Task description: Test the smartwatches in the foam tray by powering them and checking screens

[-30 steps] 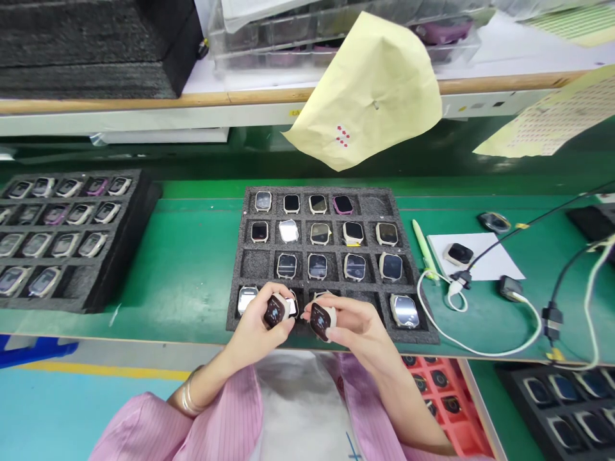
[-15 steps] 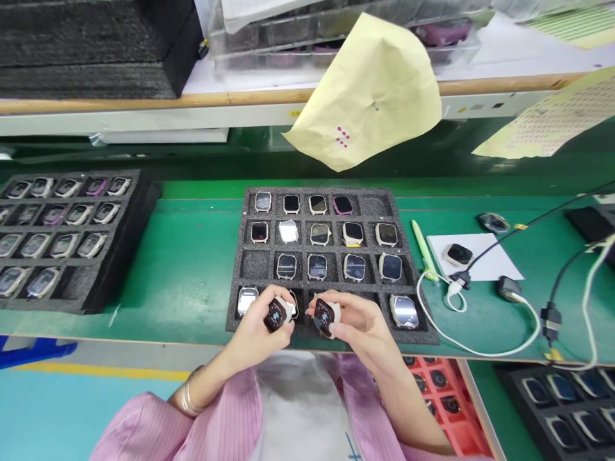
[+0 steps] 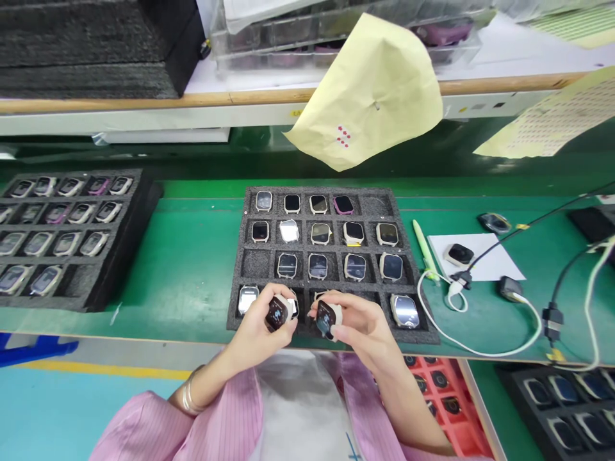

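Observation:
My left hand [image 3: 257, 328] grips a cream smartwatch body [image 3: 277, 312] with a lit dark screen. Beside it, my right hand [image 3: 358, 328] holds a second watch body [image 3: 327, 317], also lit. Both are held just above the front row of a black foam tray [image 3: 254, 264] on the green bench. The tray's pockets hold several more watch bodies, such as one at the front right [image 3: 404, 310] and a purple one [image 3: 343, 204] at the back. A few pockets are bare.
Another foam tray [image 3: 115, 250] of watches lies at the left. A green pen [image 3: 423, 248], a white paper with a watch [image 3: 460, 254], cables and chargers [image 3: 509, 288] lie at the right. A yellow sheet [image 3: 375, 89] hangs from the shelf. Red [image 3: 446, 390] and black [image 3: 562, 397] trays sit below the bench edge.
Both hands have stayed over the front row. The right-hand watch has tilted and shifted slightly right; the left-hand watch barely moved.

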Motion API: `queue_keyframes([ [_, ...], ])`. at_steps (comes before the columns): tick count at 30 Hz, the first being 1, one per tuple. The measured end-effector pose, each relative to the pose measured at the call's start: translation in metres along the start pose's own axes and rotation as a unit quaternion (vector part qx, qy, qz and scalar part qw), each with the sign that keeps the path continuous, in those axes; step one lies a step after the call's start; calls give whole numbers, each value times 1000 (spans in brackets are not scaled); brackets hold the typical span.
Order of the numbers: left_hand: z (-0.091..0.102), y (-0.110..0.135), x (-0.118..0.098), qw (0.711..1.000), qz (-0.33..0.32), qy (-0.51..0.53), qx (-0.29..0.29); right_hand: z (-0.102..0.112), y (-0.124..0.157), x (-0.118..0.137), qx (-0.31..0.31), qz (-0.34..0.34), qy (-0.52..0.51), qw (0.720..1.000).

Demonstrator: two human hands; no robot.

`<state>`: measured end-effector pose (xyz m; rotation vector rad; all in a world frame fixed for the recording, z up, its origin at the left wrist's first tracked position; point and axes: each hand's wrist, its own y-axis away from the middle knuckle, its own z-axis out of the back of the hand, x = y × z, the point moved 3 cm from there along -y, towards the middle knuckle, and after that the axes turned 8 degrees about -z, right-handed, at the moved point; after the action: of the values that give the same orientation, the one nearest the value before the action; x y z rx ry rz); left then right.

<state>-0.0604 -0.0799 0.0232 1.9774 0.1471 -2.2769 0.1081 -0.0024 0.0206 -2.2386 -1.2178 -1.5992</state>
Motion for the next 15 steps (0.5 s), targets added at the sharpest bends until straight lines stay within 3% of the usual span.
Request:
queue_keyframes([
  [15, 1, -2, 4, 1000, -10, -17, -1, 1, -1, -2, -2, -3, 3, 1000],
])
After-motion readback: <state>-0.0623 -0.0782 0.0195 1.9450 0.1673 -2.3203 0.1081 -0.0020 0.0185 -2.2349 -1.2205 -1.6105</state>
